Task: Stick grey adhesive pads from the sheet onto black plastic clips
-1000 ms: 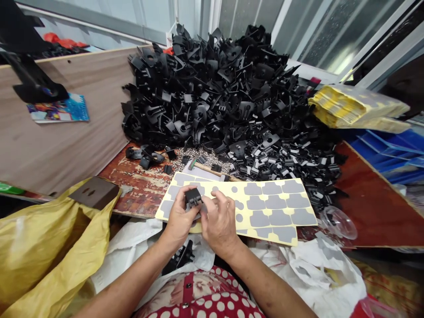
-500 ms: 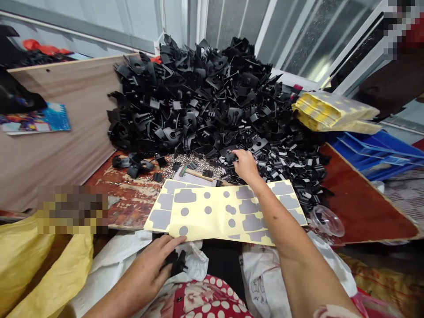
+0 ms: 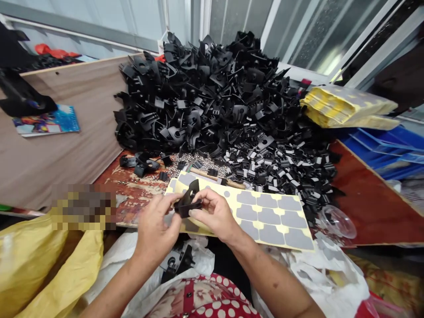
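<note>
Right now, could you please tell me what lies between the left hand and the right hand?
In the head view, a black plastic part lies between the left hand and right hand, with both hands' fingers on it.

Your reddish-brown tabletop (image 3: 374, 207) spreads ahead of you, scuffed and patchy toward eleven o'clock, more evenly coloured toward two. At twelve o'clock, on its far part, you have a tall heap of black plastic parts (image 3: 212, 97), with smaller black pieces (image 3: 274, 172) spilling out at one. Tiny shiny bits (image 3: 207, 164) lie before the heap, just beside a wooden-handled tool (image 3: 203, 172). A small cluster of black parts (image 3: 141, 164) sits at eleven. Closest to you, grey-patched yellow sheets (image 3: 270, 216) overhang the near edge around twelve to one; a clear plastic bowl (image 3: 338, 221) rests at two.
</note>
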Tool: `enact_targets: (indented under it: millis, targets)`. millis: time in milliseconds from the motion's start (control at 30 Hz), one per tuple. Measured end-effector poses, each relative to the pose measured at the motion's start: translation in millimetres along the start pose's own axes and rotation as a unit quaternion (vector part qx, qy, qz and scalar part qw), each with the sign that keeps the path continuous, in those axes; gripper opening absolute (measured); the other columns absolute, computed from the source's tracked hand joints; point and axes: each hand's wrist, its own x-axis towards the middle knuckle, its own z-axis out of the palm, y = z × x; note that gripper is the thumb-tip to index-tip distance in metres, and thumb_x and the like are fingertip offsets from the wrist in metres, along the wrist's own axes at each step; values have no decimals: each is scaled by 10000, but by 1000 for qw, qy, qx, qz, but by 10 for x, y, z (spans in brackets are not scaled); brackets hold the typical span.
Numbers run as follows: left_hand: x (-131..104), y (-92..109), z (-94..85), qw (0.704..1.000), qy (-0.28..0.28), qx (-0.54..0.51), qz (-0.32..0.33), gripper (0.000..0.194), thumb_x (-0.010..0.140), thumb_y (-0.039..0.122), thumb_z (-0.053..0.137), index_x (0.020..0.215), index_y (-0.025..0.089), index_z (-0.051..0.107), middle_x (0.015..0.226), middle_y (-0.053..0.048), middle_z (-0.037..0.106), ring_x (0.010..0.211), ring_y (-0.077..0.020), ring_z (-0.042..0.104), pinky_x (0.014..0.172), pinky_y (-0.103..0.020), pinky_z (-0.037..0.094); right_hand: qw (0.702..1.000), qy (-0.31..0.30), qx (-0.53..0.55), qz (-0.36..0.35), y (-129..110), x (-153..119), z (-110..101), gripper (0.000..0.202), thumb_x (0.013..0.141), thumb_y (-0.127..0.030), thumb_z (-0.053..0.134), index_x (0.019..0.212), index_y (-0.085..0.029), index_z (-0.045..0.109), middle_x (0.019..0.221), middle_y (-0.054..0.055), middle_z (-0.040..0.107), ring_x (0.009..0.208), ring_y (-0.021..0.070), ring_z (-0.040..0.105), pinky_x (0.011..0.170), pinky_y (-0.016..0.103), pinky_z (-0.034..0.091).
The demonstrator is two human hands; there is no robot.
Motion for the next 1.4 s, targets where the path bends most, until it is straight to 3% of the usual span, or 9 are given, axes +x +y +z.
enact_targets:
  millis: [133,267,400,533,700,833,1033,1167,1400]
  targets:
    - [-122,-143,-234,995,-48,81,34,167,788,207,558,824,256,714,739,-14,637,733,-224,636,699,-334,465,995,73,71,11,40,-78,-207,230,724,-233,807,879,-210,638,830,-15,696,739,133,646,713,243,519]
    - [-263,-186,-294,994,-38,88,47,223,858,235,576,1018,241,731,890,-37,716,825,-232,683,757,-339,513,977,145,152,30,45,-106,-271,301,680,-252,853,830,-211,596,784,-19,701,663,122,622,652,228,495]
    - [-272,-91,-163,992,-67,-37,102,582,895,207,608,1467,235,506,1418,-128,612,1293,-297,592,1092,-422,464,978,38,187,84,36,-229,47,326,686,-293,866,816,-211,579,767,-26,685,634,113,604,639,227,484]
    - [-238,-108,-130,970,-102,-215,-56,438,950,271,568,1387,273,555,1239,-83,676,1124,-253,657,1017,-400,531,997,-21,-74,-5,124,-227,129,212,879,-412,720,888,-212,650,817,16,692,760,174,641,751,312,526]
    - [-213,-185,-306,857,-67,-393,-326,537,827,452,750,1297,337,518,1057,-2,586,733,-161,604,580,-300,588,826,-16,-556,-89,440,-100,-360,448,953,-388,658,1357,-197,623,1515,176,548,1461,382,405,1204,633,285]
    - [-188,-283,-409,868,-158,-351,-313,489,796,422,756,1224,295,559,872,19,596,632,-167,585,501,-275,530,769,-209,-588,-138,494,-186,-783,627,938,-420,693,1502,-211,515,1644,142,407,1579,351,231,1277,599,181]
    - [-68,-225,-168,916,-388,-67,-81,593,840,235,572,1432,248,614,1309,-125,725,1197,-341,668,1056,-476,475,845,-189,-481,-136,262,-186,-954,451,887,-271,724,1325,-216,634,1440,132,620,1372,285,553,1193,513,390]
    - [79,-50,38,871,-477,115,-20,726,850,199,542,1571,178,464,1321,-222,710,1192,-399,685,992,-497,501,874,-47,-473,-101,234,-44,-676,319,929,-72,518,1149,-207,706,1109,95,747,1086,239,669,965,419,539]
    - [91,-53,113,858,-483,172,6,595,839,177,524,1428,216,593,1141,-179,785,1048,-372,744,856,-432,546,916,-95,-389,17,325,89,-280,394,877,-66,557,1196,-221,727,1228,88,746,1107,247,661,1018,421,492]
